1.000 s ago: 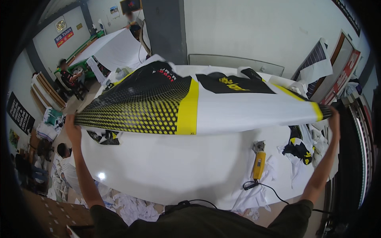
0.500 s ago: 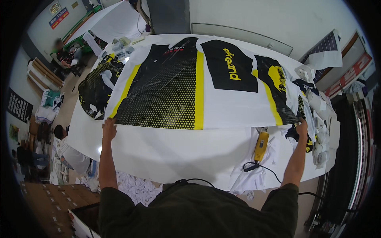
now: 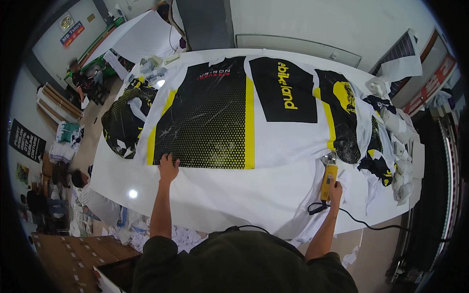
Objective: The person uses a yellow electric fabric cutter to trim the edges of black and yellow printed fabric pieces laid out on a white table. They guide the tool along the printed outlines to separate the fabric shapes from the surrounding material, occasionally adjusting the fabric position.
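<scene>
A printed fabric sheet (image 3: 205,132) in black, yellow and white lies spread on the white table (image 3: 117,180), showing a dotted panel and a black panel (image 3: 273,97) with yellow lettering. My left hand (image 3: 168,166) rests with fingers apart on the sheet's front edge, at the dotted panel. My right hand (image 3: 334,190) is wrapped round a yellow corded electric cloth cutter (image 3: 326,176), whose metal head sits at the sheet's front right edge. White cloth (image 3: 310,222) lies under and beside the cutter.
Printed pieces (image 3: 122,122) heap at the table's left and more cloth (image 3: 400,146) at its right. A seated person (image 3: 83,85) is behind at the left, another (image 3: 97,200) sits low at the front left. A black cord trails rightward; rolls stand along the far right.
The sheet, held raised by both hands, has come down flat. My left hand has moved inward along its edge; my right hand has left the sheet's corner and taken hold of the cutter.
</scene>
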A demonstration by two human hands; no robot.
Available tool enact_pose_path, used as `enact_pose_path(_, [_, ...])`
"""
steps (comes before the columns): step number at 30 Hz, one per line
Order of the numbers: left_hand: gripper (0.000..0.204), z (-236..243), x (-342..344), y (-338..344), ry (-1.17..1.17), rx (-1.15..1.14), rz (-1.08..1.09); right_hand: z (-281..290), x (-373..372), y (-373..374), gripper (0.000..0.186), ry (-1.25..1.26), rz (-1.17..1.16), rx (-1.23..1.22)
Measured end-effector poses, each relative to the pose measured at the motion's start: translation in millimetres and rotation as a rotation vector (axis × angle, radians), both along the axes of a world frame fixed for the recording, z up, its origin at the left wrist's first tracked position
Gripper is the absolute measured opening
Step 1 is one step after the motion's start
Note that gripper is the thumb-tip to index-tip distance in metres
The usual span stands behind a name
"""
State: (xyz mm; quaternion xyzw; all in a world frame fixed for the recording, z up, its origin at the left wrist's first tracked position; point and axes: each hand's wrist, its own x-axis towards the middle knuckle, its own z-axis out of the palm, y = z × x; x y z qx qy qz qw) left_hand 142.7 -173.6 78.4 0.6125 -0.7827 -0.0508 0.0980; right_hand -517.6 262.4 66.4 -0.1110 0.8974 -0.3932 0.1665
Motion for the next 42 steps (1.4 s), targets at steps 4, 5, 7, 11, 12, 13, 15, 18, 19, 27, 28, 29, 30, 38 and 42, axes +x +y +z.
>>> enact_pose_path(4, [0.066, -0.6, -34.7, 7.7, 0.023, 0.095, 0.017, -8.3, 0.3, 1.9, 0.067, 0.016, 0.076, 0.021])
enact_pose_path(5, [0.067, -0.2, -41.8, 10.4, 0.012, 0.118, 0.028, -10.3, -1.8, 2.6, 0.066, 0.002, 0.079, 0.04])
enact_pose_path(7, [0.072, 0.7, -52.4, 15.1, -0.003, 0.216, 0.051, -10.8, -3.5, 5.1, 0.065, -0.072, 0.089, 0.002])
enact_pose_path(11, [0.074, 0.4, -57.0, 20.3, 0.003, 0.25, 0.057, 7.6, 11.8, 3.8, 0.06, -0.272, -0.054, -0.166])
enact_pose_path(12, [0.074, -0.1, -54.7, 20.0, 0.007, 0.23, 0.06, 18.4, 16.2, 4.0, 0.059, -0.354, -0.011, -0.252])
enact_pose_path(13, [0.074, -0.4, -50.1, 19.3, 0.012, 0.215, 0.062, 30.4, 26.4, 12.9, 0.058, -0.439, -0.011, -0.295])
enact_pose_path(15, [0.074, -0.8, -38.8, 15.7, 0.028, 0.181, 0.073, 51.7, 49.8, 23.5, 0.055, -0.533, -0.005, -0.368])
enact_pose_path(18, [0.073, 1.2, -17.5, 5.7, 0.047, 0.136, 0.113, 72.5, 85.5, 28.7, 0.05, -0.516, 0.003, -0.523])
enact_pose_path(19, [0.073, 2.5, -10.9, 1.7, 0.038, 0.137, 0.132, 75.3, 98.1, 27.2, 0.049, -0.486, -0.002, -0.609])
enact_pose_path(27, [0.08, 7.7, -4.5, -43.2, 0.029, 0.169, 0.206, 63.9, 109.3, -76.6, 0.045, -0.45, 0.055, -0.786])
enact_pose_path(28, [0.083, 7.4, -8.2, -48.7, 0.032, 0.187, 0.227, 60.0, 104.9, -96.6, 0.044, -0.429, 0.082, -0.794])
enact_pose_path(29, [0.086, 7.2, -12.1, -53.6, 0.036, 0.222, 0.256, 55.5, 100.7, -117.2, 0.042, -0.292, 0.093, -0.701])
enact_pose_path(30, [0.091, 7.3, -15.6, -57.2, 0.044, 0.217, 0.242, 50.3, 98.6, -135.5, 0.04, -0.166, 0.116, -0.636])
enact_pose_path(38, [0.129, 16.9, -26.7, -37.6, -0.066, 0.526, 0.302, 41.8, 89.9, -171.0, 0.046, 0.095, 0.243, -0.289])
enact_pose_path(42, [0.13, 22.0, -25.2, -14.1, -0.077, 0.543, 0.311, 42.8, 96.6, -153.1, 0.048, 0.062, 0.247, -0.289])
